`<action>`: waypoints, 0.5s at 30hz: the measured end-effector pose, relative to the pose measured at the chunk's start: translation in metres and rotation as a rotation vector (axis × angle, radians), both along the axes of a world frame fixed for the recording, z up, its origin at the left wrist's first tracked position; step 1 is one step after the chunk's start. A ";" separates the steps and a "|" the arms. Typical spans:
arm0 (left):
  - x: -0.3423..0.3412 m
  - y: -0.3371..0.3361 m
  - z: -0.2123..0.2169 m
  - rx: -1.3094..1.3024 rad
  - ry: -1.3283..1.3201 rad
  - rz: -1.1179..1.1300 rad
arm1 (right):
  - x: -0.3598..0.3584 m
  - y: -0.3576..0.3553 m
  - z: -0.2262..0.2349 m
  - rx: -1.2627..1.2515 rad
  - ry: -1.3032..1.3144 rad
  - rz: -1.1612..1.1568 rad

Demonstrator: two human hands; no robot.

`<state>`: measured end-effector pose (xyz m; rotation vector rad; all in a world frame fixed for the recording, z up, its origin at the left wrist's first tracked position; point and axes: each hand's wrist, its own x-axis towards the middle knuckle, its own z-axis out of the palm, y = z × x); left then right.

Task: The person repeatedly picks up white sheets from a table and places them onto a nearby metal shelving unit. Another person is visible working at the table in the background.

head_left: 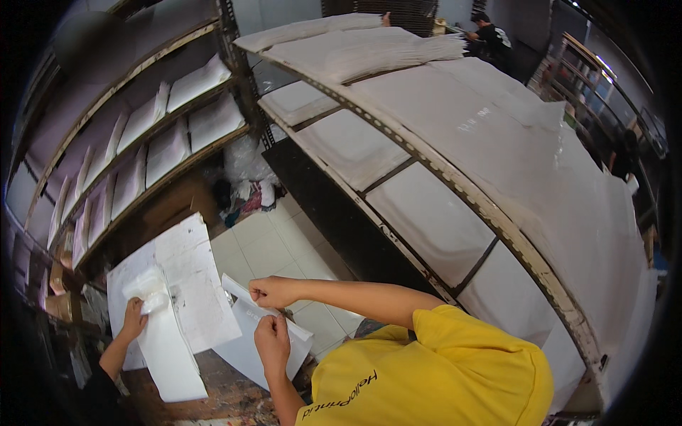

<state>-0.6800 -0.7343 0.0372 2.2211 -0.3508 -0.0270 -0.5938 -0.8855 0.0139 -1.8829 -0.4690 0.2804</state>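
Observation:
Over the table's near right end, a pale grey-white sheet (243, 339) with faint lettering lies at a slant, its far edge folded. My left hand (273, 342) is closed at that sheet's edge, thumb uppermost. Just beyond it my right hand (274, 292) is curled shut with its knuckles up; what its fingers pinch, if anything, is hidden. A small gap separates the two hands. To the left, another person's hand (133, 317) rests on a clear plastic packet (151, 287) and a long white strip of sheets (169, 355).
Large stained papers (189, 277) cover the worktable (234, 399). A rack (490, 206) with stacked pale sheets rises close on my right. Shelves (167, 165) of similar stacks stand at left. Tiled floor (266, 238) and bagged scraps (252, 199) lie between. Another person (490, 39) is far back.

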 end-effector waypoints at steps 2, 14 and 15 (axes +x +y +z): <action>0.000 -0.009 0.012 -0.065 -0.051 0.012 | 0.015 -0.009 0.023 -0.042 -0.111 -0.001; -0.012 -0.049 0.033 -0.050 -0.028 -0.440 | 0.080 -0.102 0.381 -0.842 -0.621 -0.176; -0.013 -0.053 0.024 -0.006 0.015 -0.468 | 0.072 -0.125 0.406 -0.834 -0.569 -0.261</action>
